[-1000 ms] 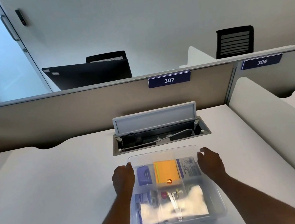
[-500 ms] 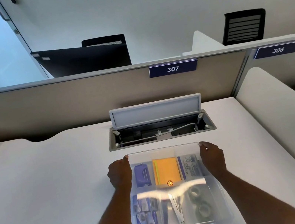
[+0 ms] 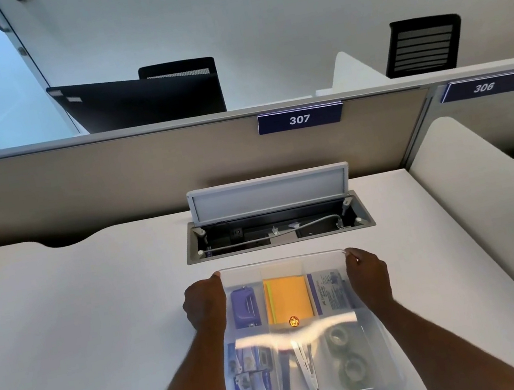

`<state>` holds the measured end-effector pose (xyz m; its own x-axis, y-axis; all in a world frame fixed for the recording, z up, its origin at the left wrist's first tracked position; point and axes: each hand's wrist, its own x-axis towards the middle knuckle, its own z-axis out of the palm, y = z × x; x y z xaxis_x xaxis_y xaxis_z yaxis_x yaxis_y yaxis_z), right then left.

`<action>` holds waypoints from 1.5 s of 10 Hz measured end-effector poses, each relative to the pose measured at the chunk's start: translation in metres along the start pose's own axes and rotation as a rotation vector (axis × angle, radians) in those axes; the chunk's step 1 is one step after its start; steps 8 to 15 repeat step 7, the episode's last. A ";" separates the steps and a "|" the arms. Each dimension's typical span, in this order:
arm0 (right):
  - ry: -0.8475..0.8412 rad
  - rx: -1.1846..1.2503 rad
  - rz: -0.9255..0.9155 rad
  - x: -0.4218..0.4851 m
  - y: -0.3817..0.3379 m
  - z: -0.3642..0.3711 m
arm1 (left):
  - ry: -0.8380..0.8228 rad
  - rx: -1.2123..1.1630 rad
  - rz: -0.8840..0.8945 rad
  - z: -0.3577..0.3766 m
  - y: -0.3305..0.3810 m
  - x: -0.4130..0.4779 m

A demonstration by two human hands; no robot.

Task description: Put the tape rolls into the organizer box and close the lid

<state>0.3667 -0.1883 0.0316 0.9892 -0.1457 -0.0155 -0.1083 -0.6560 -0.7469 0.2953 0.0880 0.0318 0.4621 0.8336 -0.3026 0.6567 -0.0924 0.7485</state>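
A clear organizer box (image 3: 391, 359) stands on the white desk in front of me. Its transparent lid (image 3: 281, 268) lies over it with a bright glare band across the middle. Through the lid I see two dark tape rolls (image 3: 338, 338) (image 3: 353, 370) in the near right compartment, one behind the other. My left hand (image 3: 204, 302) grips the lid's far left corner. My right hand (image 3: 368, 273) grips its far right corner.
Other compartments hold a purple stapler (image 3: 244, 307), orange notes (image 3: 287, 298), a printed packet (image 3: 330, 289) and blister packs (image 3: 250, 380). An open cable hatch (image 3: 278, 229) with a raised flap sits just beyond the box. A curved white divider (image 3: 486, 190) bounds the desk's right side.
The lid has come down flatter over the box, and the glare has shrunk so the tape rolls show. Both hands have slid to the far corners.
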 end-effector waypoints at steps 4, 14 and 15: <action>0.052 -0.382 -0.090 -0.011 -0.017 -0.004 | -0.068 0.090 0.278 -0.012 0.002 -0.019; 0.119 -0.684 -0.580 -0.040 -0.057 -0.009 | -0.046 0.429 0.881 -0.040 0.025 -0.045; 0.119 -0.684 -0.580 -0.040 -0.057 -0.009 | -0.046 0.429 0.881 -0.040 0.025 -0.045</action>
